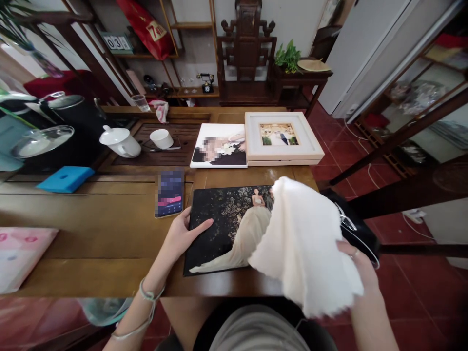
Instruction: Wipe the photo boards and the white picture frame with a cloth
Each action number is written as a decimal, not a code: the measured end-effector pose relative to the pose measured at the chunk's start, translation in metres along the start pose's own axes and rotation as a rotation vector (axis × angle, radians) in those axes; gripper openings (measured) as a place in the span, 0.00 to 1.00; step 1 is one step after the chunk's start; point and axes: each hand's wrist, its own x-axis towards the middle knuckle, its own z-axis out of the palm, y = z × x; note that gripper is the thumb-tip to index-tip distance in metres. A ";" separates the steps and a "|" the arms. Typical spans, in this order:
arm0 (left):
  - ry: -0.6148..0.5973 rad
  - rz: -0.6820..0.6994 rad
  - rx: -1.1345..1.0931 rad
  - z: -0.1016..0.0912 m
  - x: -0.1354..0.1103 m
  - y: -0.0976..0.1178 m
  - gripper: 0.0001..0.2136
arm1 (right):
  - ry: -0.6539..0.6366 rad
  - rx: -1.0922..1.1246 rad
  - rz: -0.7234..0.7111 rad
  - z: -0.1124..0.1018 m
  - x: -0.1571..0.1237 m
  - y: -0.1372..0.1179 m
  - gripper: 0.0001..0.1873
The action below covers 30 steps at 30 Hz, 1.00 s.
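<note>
A large dark photo print (223, 219) of a person in a long gown lies flat near the front edge of the wooden table (102, 229). My left hand (183, 236) rests on the print's left edge, thumb laid over the picture and fingers curled at its side. My right hand (356, 263) is closed on a white cloth (303, 243), held up over the print's right part and hiding it. A phone (169, 193) lies lit just beyond my left hand.
Further back lie a second photo print (220, 146) and a white framed picture (281, 137). A tea tray with a white teapot (120, 141) and cup (161, 138) sits behind. A blue sponge (66, 178) and pink package (20, 256) lie left. A black bag (356, 229) hangs right.
</note>
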 end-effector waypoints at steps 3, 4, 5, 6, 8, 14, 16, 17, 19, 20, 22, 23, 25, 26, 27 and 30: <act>0.039 0.063 0.147 -0.003 0.001 -0.003 0.29 | 0.054 0.038 0.076 0.009 0.008 0.001 0.23; 0.081 0.084 0.212 -0.004 0.000 -0.003 0.28 | 0.068 0.038 0.072 0.010 0.009 0.001 0.26; 0.137 0.105 0.275 -0.004 -0.001 -0.004 0.27 | 0.072 0.039 0.062 0.012 0.009 0.001 0.29; 0.196 0.125 0.327 -0.004 -0.002 -0.004 0.27 | 0.070 0.042 0.055 0.012 0.008 0.001 0.32; 0.278 0.161 0.385 -0.002 -0.005 -0.005 0.27 | 0.055 0.060 0.061 0.012 0.007 0.002 0.34; 0.364 0.292 0.606 0.008 -0.013 -0.007 0.25 | -0.067 0.129 0.132 0.009 0.010 0.006 0.29; 0.451 0.391 0.700 0.016 -0.020 -0.004 0.23 | -0.092 0.123 0.132 0.012 0.011 0.008 0.28; 0.499 0.446 0.729 0.022 -0.026 -0.001 0.21 | -0.093 0.130 0.133 0.014 0.011 0.008 0.28; 0.514 0.532 0.710 0.040 -0.040 0.007 0.13 | -0.060 0.176 0.142 0.021 0.009 0.009 0.26; 0.422 0.552 0.656 0.052 -0.047 0.011 0.08 | -0.036 0.203 0.151 0.025 0.008 0.009 0.25; 0.089 0.505 0.566 0.077 -0.059 0.017 0.07 | -0.003 0.232 0.177 0.033 0.005 0.008 0.24; 0.016 0.469 0.559 0.089 -0.063 0.019 0.09 | -0.002 0.228 0.191 0.036 0.004 0.007 0.25; -0.026 0.428 0.635 0.108 -0.066 0.021 0.13 | -0.029 0.200 0.211 0.041 0.002 0.007 0.26; -0.030 0.422 0.663 0.114 -0.066 0.021 0.13 | -0.040 0.187 0.213 0.042 0.001 0.006 0.27; -0.048 0.435 0.685 0.117 -0.065 0.021 0.12 | -0.044 0.179 0.209 0.043 0.001 0.006 0.27; -0.104 0.482 0.681 0.119 -0.063 0.021 0.07 | -0.027 0.177 0.180 0.042 0.000 0.006 0.29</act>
